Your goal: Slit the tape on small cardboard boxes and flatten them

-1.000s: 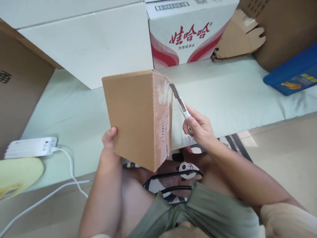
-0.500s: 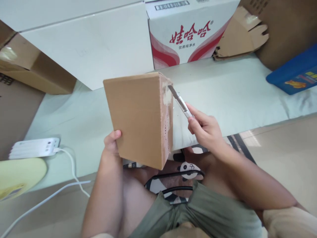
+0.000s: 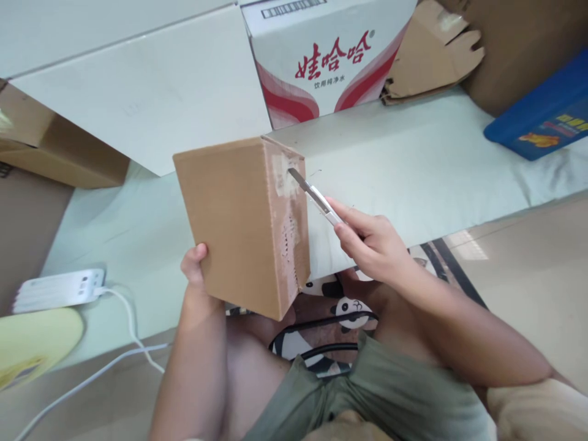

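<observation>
A brown cardboard box (image 3: 225,226) is held up over the table's front edge, tilted so that its narrow right side shows. That side is scuffed, with pale torn patches and a line of small marks. My left hand (image 3: 195,262) grips the box at its lower left edge, thumb on the front face and the other fingers hidden behind. In my right hand (image 3: 367,242) is a utility knife (image 3: 319,201) with its blade out. The blade's tip meets the pale patch near the top of the scuffed side.
Behind stand a large white box (image 3: 147,92) and a white-and-red carton (image 3: 331,67). A blue container (image 3: 537,116) is at the right. On the pale green table cover (image 3: 413,165), at the left, lie a white power bank (image 3: 59,291) with a cable and a yellow object (image 3: 41,343).
The box has shifted left and turned, showing more of its scuffed side. My right hand has moved the knife left and slightly down along with it.
</observation>
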`<action>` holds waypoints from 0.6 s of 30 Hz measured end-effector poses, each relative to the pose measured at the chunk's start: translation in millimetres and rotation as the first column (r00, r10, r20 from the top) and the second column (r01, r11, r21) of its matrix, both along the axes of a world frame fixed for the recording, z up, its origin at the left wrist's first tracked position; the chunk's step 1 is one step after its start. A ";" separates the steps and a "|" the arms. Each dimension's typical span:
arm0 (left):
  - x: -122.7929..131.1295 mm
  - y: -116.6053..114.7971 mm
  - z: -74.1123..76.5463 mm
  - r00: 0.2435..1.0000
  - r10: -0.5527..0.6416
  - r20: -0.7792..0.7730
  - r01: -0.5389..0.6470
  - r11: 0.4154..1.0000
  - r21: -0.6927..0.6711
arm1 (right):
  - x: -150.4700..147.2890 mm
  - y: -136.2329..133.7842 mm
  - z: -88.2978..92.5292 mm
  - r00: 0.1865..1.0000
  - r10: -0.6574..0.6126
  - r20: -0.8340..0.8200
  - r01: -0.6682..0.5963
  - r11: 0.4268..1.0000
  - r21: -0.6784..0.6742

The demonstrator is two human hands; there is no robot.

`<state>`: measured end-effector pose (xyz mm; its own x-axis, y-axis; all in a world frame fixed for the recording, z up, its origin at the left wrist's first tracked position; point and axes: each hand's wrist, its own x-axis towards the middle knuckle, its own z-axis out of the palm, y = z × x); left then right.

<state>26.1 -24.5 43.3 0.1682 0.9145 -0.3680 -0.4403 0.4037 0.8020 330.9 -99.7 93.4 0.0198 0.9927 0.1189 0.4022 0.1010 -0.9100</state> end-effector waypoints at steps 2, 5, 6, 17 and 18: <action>1.9 0.4 0.6 1.000 0.004 -0.008 -0.004 1.000 0.007 | 0.6 -0.3 1.1 1.000 0.014 0.002 -0.014 1.000 0.005; 3.8 0.6 1.0 1.000 0.005 -0.007 -0.005 1.000 0.018 | 1.0 -1.2 0.5 0.999 0.052 0.008 -0.052 0.999 0.007; 4.0 0.8 1.0 1.000 0.010 -0.010 -0.010 1.000 0.023 | 1.1 -1.6 -0.4 0.998 0.064 0.008 -0.064 0.998 0.012; -1.2 8.3 -4.7 0.997 0.076 0.023 -0.077 0.996 0.054 | 8.1 -0.2 -15.0 0.958 -0.031 -0.287 0.045 0.998 0.043; -4.5 8.6 -7.5 0.998 0.048 0.028 -0.049 0.998 0.041 | 7.8 0.4 -15.4 0.951 -0.046 -0.307 0.065 0.997 0.050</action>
